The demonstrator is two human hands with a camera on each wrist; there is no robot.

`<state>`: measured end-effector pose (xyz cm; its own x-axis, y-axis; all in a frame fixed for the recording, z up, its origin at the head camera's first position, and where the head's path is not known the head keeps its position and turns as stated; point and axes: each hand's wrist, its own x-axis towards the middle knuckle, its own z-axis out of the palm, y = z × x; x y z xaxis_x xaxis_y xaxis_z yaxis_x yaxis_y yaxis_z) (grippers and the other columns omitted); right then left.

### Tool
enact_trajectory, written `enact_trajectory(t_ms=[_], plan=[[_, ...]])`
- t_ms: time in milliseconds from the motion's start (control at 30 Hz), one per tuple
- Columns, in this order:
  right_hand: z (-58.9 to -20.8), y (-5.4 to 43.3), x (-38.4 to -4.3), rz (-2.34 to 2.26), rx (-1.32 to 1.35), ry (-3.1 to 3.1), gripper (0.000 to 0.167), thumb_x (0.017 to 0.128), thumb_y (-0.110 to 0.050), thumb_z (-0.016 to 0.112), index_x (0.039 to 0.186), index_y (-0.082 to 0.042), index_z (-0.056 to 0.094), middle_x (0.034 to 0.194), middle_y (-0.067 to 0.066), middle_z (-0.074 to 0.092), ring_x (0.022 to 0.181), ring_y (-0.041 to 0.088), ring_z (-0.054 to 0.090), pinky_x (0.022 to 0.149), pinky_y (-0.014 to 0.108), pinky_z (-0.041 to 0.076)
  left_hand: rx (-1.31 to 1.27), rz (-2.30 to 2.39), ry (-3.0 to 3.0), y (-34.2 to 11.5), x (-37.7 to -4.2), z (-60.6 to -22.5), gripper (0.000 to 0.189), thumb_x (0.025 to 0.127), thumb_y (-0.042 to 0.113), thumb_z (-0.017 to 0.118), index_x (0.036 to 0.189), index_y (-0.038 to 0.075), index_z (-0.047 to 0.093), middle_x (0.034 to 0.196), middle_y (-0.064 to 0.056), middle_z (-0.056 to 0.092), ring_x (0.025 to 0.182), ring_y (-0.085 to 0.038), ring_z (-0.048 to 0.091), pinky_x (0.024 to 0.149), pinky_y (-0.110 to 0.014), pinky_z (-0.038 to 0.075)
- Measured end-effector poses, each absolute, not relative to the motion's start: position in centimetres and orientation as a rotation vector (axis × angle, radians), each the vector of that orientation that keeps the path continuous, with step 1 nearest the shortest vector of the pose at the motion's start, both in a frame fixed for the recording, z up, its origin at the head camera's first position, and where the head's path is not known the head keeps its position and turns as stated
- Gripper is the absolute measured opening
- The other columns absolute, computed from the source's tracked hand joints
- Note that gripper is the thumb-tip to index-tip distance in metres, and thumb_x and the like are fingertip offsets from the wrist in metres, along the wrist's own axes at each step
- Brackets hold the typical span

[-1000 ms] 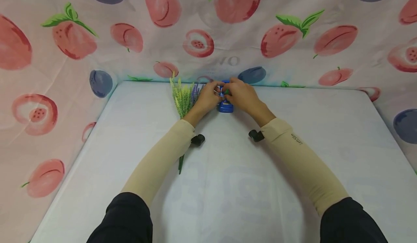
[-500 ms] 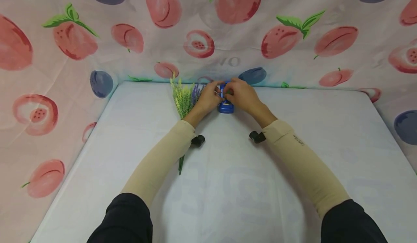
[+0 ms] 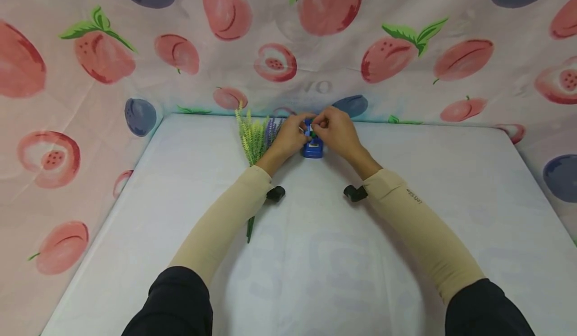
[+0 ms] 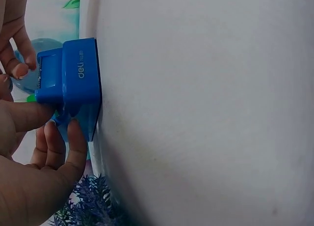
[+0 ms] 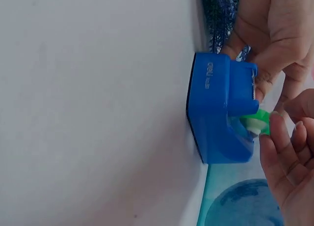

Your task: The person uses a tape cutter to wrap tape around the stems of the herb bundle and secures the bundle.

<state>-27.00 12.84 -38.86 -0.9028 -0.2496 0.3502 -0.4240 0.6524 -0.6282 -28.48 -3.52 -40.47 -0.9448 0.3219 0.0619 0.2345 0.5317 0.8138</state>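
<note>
Black sleeves (image 3: 176,303) come in at seven and five o'clock, cut off by the lower edge; beyond them, beige sleeves (image 3: 221,221) reach to my wrists. At eleven o'clock lies a bunch of yellow-green flowers (image 3: 251,138), its stems partly hidden by the left beige sleeve, and purple flowers (image 3: 271,131) are half behind my left hand (image 3: 287,134). Under everything is a white table (image 3: 333,266) with faint marks. At twelve o'clock, near its far edge, stands the blue tape dispenser (image 3: 313,151), glossy, lettered "deli", with a green roll (image 5: 263,117) in its notch. My left hand clamps its side between thumb and fingers. My right hand (image 3: 340,131) bends its fingertips close to the roll; whether they pinch something, I cannot tell. Behind hangs a pale cloth (image 3: 324,58), printed with pink and dark-blue fruits.
</note>
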Motion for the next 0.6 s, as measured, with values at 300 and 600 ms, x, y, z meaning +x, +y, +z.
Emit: enact_trajectory(t_ms=[300, 600], plan=[[-39.5, 12.9, -27.7, 1.251, 0.64, -2.609, 0.004, 0.093, -0.003, 0.065, 0.091, 0.0, 0.066, 0.106, 0.012, 0.068, 0.08, 0.025, 0.058, 0.07, 0.03, 0.046, 0.468, 1.383, 2.679, -3.4, -28.5, -40.4, 0.057, 0.089, -0.009, 0.069, 0.141, 0.012, 0.06, 0.107, -0.014, 0.057, 0.085, -0.022, 0.055, 0.073, -0.031, 0.049], [-39.1, 13.5, -28.5, 1.304, 0.704, -2.656, 0.006, 0.093, -0.007, 0.069, 0.099, -0.005, 0.067, 0.099, 0.009, 0.069, 0.085, 0.019, 0.065, 0.067, 0.029, 0.049, 0.488, 1.339, 2.703, -3.5, -28.5, -40.4, 0.051, 0.089, -0.008, 0.07, 0.136, 0.011, 0.06, 0.11, -0.015, 0.059, 0.092, -0.025, 0.059, 0.078, -0.035, 0.051]])
